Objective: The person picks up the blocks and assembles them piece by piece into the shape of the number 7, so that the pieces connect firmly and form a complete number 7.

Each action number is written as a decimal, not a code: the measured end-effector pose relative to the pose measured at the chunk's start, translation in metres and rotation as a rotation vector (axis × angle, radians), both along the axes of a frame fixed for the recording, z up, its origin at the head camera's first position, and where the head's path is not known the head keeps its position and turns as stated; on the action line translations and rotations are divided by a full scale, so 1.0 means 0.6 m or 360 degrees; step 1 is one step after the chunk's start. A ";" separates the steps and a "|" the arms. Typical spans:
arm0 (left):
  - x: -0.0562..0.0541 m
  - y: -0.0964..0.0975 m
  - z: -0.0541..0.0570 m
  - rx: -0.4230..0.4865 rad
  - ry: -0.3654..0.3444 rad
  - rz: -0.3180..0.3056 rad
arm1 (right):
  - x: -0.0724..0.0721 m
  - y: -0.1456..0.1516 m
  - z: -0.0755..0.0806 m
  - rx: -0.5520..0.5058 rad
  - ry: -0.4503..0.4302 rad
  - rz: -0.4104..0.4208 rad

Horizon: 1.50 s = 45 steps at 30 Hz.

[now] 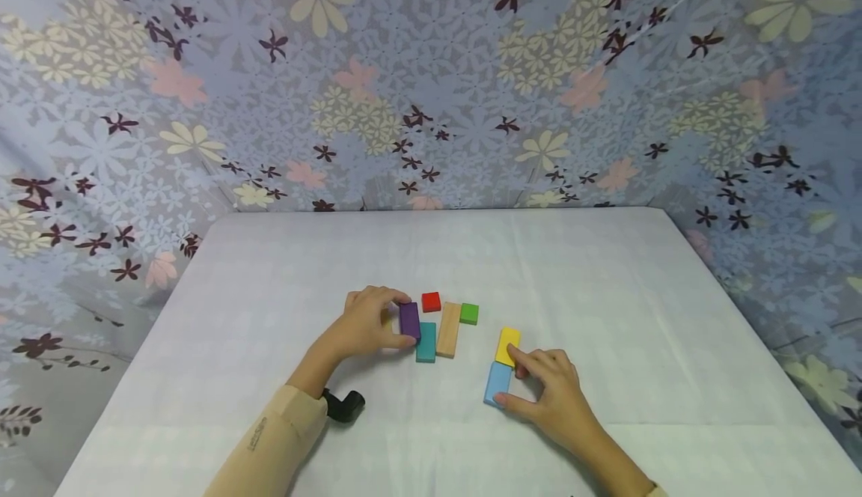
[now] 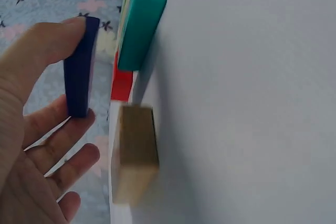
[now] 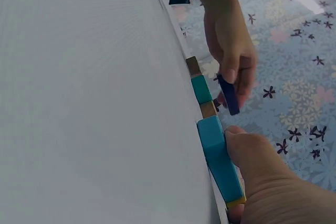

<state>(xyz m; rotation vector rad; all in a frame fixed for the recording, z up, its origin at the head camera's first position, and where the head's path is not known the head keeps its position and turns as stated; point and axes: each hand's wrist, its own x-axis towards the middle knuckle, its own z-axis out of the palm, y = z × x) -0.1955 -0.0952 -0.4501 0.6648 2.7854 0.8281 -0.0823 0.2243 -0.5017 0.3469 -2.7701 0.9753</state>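
My left hand (image 1: 369, 323) holds a purple block (image 1: 409, 321) by its ends between thumb and fingers, raised off the table in the left wrist view. Just right of it lie a teal block (image 1: 426, 343), a long wooden block (image 1: 447, 330), a red block (image 1: 431, 302) and a green block (image 1: 469, 313). Another wooden block (image 2: 137, 145) is mostly hidden behind the left hand in the head view. On the right, a light blue block (image 1: 497, 384) and a yellow block (image 1: 508, 346) lie end to end. My right hand (image 1: 555, 396) touches both, thumb on light blue, forefinger against yellow.
A white cloth covers the table (image 1: 303, 257), whose far edge meets a flowered curtain (image 1: 431, 85). A black device (image 1: 346, 406) sits at the left wrist, below the sleeve cuff.
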 end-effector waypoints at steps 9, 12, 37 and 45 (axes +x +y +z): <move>-0.029 0.066 0.014 0.0131 -0.0041 -0.0116 | 0.001 0.000 0.003 0.0000 -0.0027 -0.0006; -0.040 0.094 0.018 0.0137 -0.0058 -0.0167 | 0.001 0.000 0.002 -0.0004 -0.0022 -0.0006; -0.076 0.263 -0.004 -0.0209 -0.0008 -0.0251 | 0.003 0.002 0.002 -0.0044 0.0008 0.0028; -0.080 0.259 -0.010 -0.0148 -0.0099 -0.0282 | 0.002 0.002 0.002 -0.0039 0.0021 0.0029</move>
